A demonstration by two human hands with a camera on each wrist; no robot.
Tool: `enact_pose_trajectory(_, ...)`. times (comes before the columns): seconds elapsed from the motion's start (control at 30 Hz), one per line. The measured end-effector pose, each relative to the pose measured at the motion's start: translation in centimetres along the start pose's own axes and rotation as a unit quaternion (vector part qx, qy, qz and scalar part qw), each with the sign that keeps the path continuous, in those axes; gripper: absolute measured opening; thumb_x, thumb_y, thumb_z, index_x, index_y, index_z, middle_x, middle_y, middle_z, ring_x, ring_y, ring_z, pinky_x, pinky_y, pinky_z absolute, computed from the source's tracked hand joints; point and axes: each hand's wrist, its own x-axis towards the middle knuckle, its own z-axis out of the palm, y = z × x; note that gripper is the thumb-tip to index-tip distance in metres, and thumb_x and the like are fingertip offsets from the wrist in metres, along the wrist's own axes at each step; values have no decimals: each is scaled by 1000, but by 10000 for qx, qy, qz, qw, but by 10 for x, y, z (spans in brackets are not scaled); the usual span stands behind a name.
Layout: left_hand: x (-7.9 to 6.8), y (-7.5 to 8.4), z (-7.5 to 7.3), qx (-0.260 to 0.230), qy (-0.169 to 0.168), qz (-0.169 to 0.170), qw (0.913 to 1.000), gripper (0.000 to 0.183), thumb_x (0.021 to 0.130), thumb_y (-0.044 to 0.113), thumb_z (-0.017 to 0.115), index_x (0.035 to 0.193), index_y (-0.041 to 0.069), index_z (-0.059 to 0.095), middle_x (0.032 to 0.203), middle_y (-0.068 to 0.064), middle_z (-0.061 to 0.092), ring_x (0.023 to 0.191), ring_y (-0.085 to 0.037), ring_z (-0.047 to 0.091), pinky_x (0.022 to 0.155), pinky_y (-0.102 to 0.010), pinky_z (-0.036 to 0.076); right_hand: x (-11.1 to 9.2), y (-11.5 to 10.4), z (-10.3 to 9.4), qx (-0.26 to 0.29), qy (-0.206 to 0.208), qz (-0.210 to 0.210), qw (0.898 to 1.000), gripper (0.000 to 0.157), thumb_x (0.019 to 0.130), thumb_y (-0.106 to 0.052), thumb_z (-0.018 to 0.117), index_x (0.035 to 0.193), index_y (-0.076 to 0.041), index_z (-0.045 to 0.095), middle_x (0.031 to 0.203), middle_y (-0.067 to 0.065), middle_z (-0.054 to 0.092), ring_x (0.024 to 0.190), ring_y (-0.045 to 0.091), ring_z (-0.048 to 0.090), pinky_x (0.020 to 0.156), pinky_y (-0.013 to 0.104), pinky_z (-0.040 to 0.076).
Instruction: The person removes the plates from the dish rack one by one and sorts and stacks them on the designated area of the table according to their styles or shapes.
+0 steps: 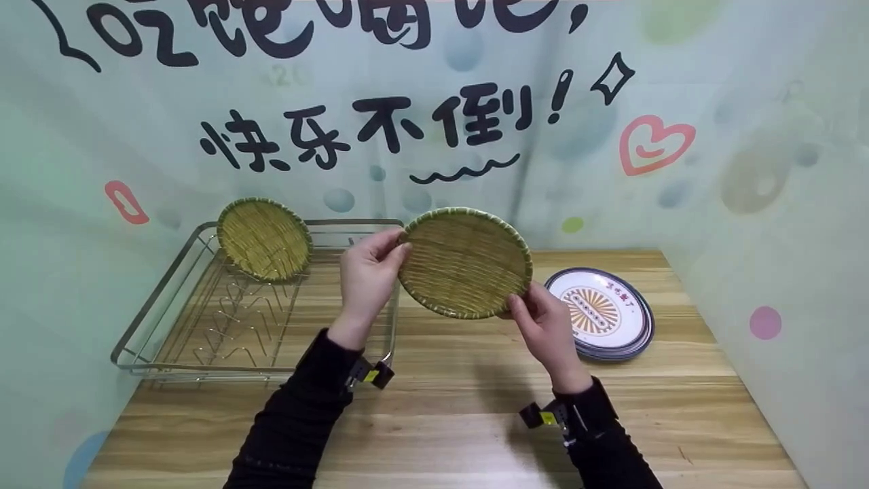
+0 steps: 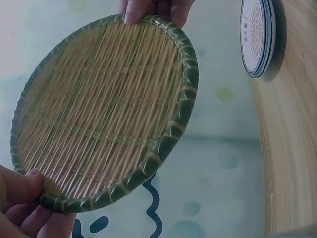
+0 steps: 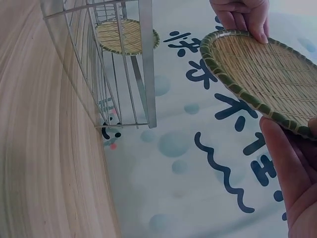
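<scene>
Both hands hold one round woven bamboo tray (image 1: 465, 263) up above the table, its flat inside facing me. The left hand (image 1: 371, 282) pinches its left rim between thumb and fingers. At the lower right rim, the right hand (image 1: 546, 333) grips it with the thumb in front. The green-bound edge of the bamboo tray (image 2: 106, 111) shows closely in the left wrist view, with a hand at each end. A second woven bamboo tray (image 1: 265, 239) leans upright at the back of the metal wire rack (image 1: 254, 369), left of the hands.
A stack of white plates (image 1: 604, 312) with dark blue rims stands on the right of the wooden table (image 1: 434, 421), just beyond the right hand. Upright wire dividers (image 1: 234, 322) rise inside the rack. A printed cloth backdrop (image 1: 434, 122) closes off the back and sides.
</scene>
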Motion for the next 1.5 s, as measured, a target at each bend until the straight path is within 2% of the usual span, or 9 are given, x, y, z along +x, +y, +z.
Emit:
enact_pose_trajectory(0.2, -2, 0, -1, 374, -170, 94, 9991, 17, 83, -3, 74, 100, -4, 75, 96, -14, 74, 83, -23, 69, 75, -24, 57, -7, 28, -2, 409, -5, 455, 9981, 15, 96, 9, 57, 109, 14, 63, 86, 21, 68, 73, 20, 70, 65, 32, 61)
enact_pose_trajectory(0.4, -5, 0, -4, 575, -413, 221, 9972, 16, 86, -2, 72, 102, -4, 74, 98, -15, 74, 87, -24, 69, 79, -32, 58, -5, 28, -4, 419, -18, 830, 9957, 18, 94, 15, 54, 110, 20, 60, 87, 28, 67, 73, 23, 70, 65, 35, 61)
enact_pose_trajectory(0.57, -7, -1, -7, 675, -591, 253, 9956, 18, 89, -3, 68, 106, -4, 73, 105, -16, 73, 96, -27, 69, 84, -37, 57, -3, 27, -7, 472, -70, 1073, 9931, 18, 95, 10, 56, 111, 16, 62, 89, 26, 68, 73, 21, 71, 66, 34, 61)
enact_pose_trajectory(0.8, -9, -2, -10, 801, -1025, 56, 9915, 27, 90, -2, 66, 117, -3, 70, 109, -17, 72, 96, -27, 69, 85, -35, 57, -2, 31, -12, 898, -204, 1741, 9804, 20, 97, 2, 59, 113, 14, 62, 92, 25, 68, 77, 18, 71, 66, 36, 61)
enact_pose_trajectory(0.87, -9, -3, -11, 834, -1256, -76, 9885, 34, 91, 0, 67, 125, -5, 64, 112, -18, 70, 97, -27, 68, 86, -35, 57, -1, 33, -13, 989, -254, 1926, 9759, 20, 96, 3, 59, 113, 14, 62, 92, 25, 68, 76, 19, 71, 66, 37, 61)
enact_pose_trajectory(0.97, -11, -2, -13, 1007, -1666, -321, 9803, 51, 92, 8, 68, 139, -4, 52, 124, -20, 65, 106, -30, 65, 93, -36, 54, 0, 37, -15, 1050, -307, 2180, 9698, 18, 96, 4, 58, 110, 15, 62, 87, 22, 68, 74, 20, 70, 65, 37, 61)
enact_pose_trajectory(1.1, -10, -2, -16, 1441, -2067, -413, 9669, 70, 93, 19, 69, 150, -2, 35, 143, -19, 51, 127, -31, 52, 110, -41, 40, 1, 44, -17, 1036, -323, 2512, 9618, 15, 96, 4, 58, 107, 14, 62, 82, 17, 66, 69, 19, 68, 63, 36, 61)
enact_pose_trajectory(1.2, -10, -4, -19, 1642, -2161, -401, 9616, 75, 93, 23, 69, 152, -2, 30, 146, -19, 47, 133, -32, 46, 114, -44, 32, 1, 48, -18, 1007, -326, 2709, 9568, 16, 96, 4, 57, 108, 14, 62, 81, 15, 67, 68, 18, 68, 62, 35, 61)
enact_pose_trajectory(1.5, -12, -8, -25, 1759, -2207, -670, 9570, 80, 93, 25, 70, 154, 1, 25, 149, -18, 44, 135, -31, 42, 116, -45, 28, -2, 61, -21, 862, -460, 3145, 9442, 18, 96, 1, 57, 108, 14, 61, 81, 14, 68, 66, 17, 67, 62, 34, 61)
